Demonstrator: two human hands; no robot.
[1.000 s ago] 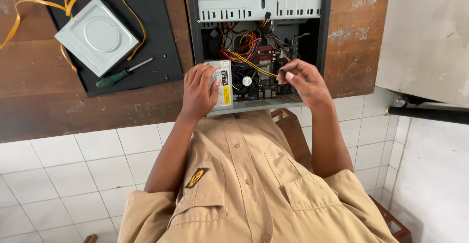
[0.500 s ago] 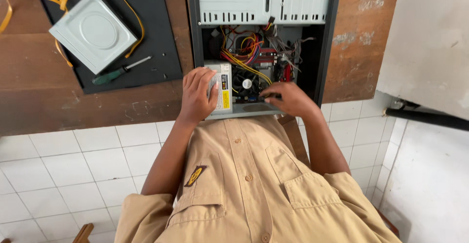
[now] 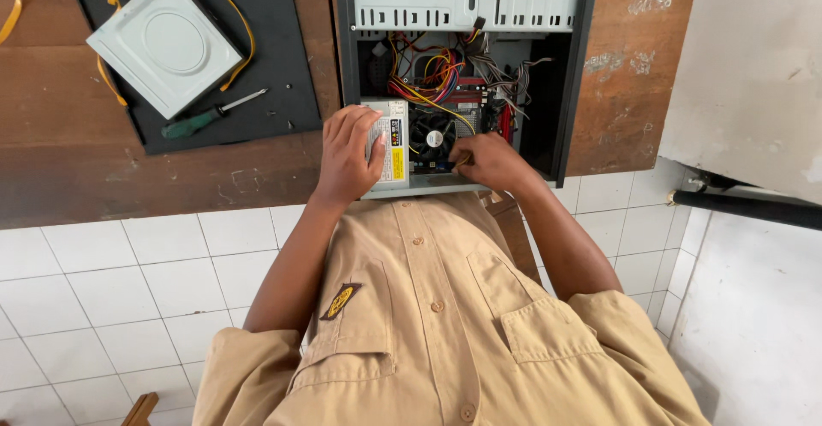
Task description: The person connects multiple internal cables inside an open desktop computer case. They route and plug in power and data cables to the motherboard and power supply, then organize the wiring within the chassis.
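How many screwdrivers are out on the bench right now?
1: a green-handled screwdriver on the black mat, just below the silver drive. Others could be hidden inside the open case.

Both hands (image 3: pixel 349 154) (image 3: pixel 485 162) forward, palms down, fingers curled

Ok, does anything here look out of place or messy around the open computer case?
The optical drive lies outside the computer case, askew on the black mat, with an orange cable looped around it. Loose coloured wires tangle inside the case. Nothing looks damaged.
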